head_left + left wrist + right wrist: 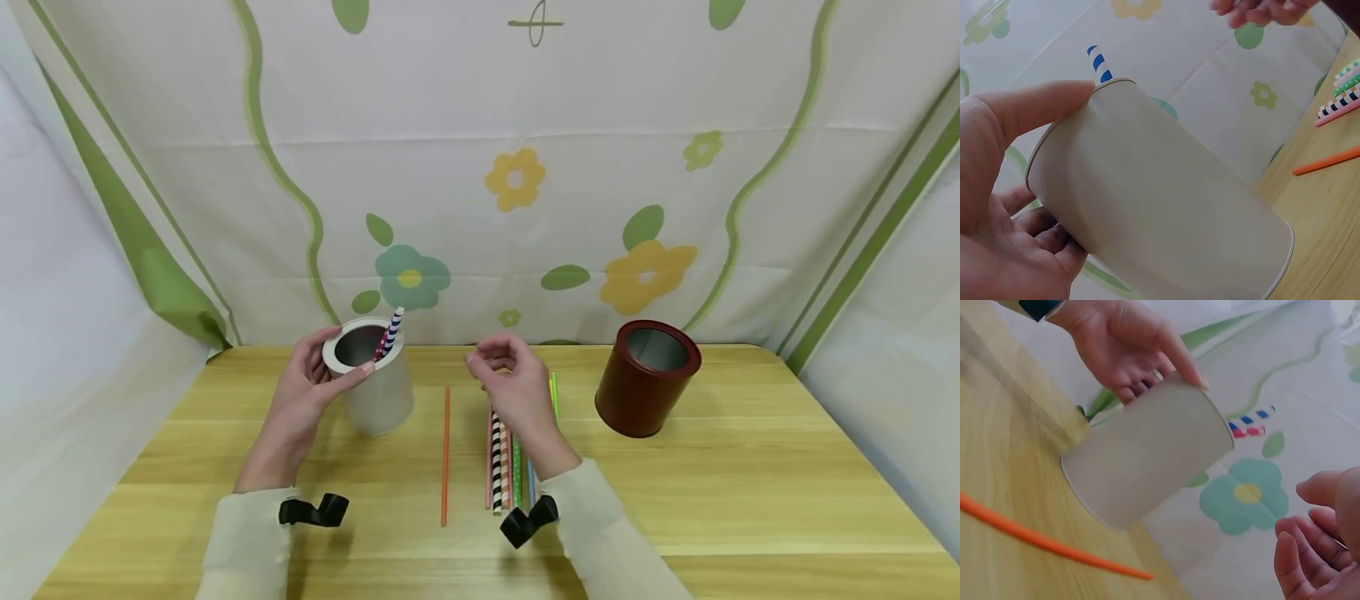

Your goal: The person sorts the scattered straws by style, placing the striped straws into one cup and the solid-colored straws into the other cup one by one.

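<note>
My left hand (300, 396) holds a white can (384, 404) at its rim, thumb on the near side and fingers round the left. A blue-and-white striped straw (393, 323) and a pink patterned straw (1250, 432) lean out of the can's mouth. To the right, my right hand (517, 385) hovers above a bunch of straws, fingers loosely bent with nothing between them. In that bunch lie a black-and-white striped straw (497, 467), a green dotted one (517, 475) and several others, partly hidden by the hand. A single orange straw (446, 458) lies between the can and the bunch.
A dark red can (633, 392), its mouth showing a bare metal inside, stands at the right on the wooden table (750, 500). Behind the table's back edge hangs a white cloth (450, 100) with flower prints.
</note>
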`<state>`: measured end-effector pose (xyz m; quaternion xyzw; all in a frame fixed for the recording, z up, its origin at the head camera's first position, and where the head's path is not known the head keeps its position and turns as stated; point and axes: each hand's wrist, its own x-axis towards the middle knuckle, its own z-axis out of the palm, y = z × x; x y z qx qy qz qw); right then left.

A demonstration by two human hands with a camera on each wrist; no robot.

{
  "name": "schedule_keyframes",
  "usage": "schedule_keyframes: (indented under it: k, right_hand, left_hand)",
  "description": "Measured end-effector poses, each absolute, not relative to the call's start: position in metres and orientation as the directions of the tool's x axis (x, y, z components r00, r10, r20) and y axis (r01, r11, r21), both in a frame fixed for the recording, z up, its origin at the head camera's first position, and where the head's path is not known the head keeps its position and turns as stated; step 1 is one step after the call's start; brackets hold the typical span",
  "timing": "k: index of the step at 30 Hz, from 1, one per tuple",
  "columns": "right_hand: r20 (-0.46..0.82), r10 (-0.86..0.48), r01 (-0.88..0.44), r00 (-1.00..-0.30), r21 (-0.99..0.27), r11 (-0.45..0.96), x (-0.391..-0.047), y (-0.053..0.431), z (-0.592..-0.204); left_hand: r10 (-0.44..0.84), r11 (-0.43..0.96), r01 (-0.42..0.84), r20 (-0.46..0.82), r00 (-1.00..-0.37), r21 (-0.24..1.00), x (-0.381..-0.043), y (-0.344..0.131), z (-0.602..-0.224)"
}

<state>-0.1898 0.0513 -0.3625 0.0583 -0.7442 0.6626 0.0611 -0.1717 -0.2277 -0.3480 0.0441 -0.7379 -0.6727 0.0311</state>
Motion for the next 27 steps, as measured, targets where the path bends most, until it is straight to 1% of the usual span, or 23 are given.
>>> schedule_keyframes:
  k: [5, 9, 16, 27]
  right_hand:
    - [0.082, 0.076, -0.071, -0.994, -0.988, 0.136, -0.185, 0.07, -0.385]
    - [0.021, 0.097, -0.003, -0.995, -0.984, 0.181, -0.186, 0.081, -0.4]
    - [-0.016, 0.112, 0.045, -0.994, -0.963, 0.264, -0.19, 0.1, -0.413]
    - [-0.028, 0.137, 0.084, -0.99, -0.9, 0.428, -0.192, 0.123, -0.412]
  left_hand:
    - [-0.101, 0.09, -0.022, -0.013, -0.995, 0.996, -0.172, -0.227, -0.346]
    - [-0.105, 0.084, -0.021, -0.012, -0.994, 0.996, -0.172, -0.226, -0.345]
    - [-0.107, 0.05, -0.03, -0.024, -0.994, 0.998, -0.173, -0.223, -0.346]
    - [-0.122, 0.055, -0.011, -0.005, -0.992, 0.998, -0.173, -0.226, -0.35]
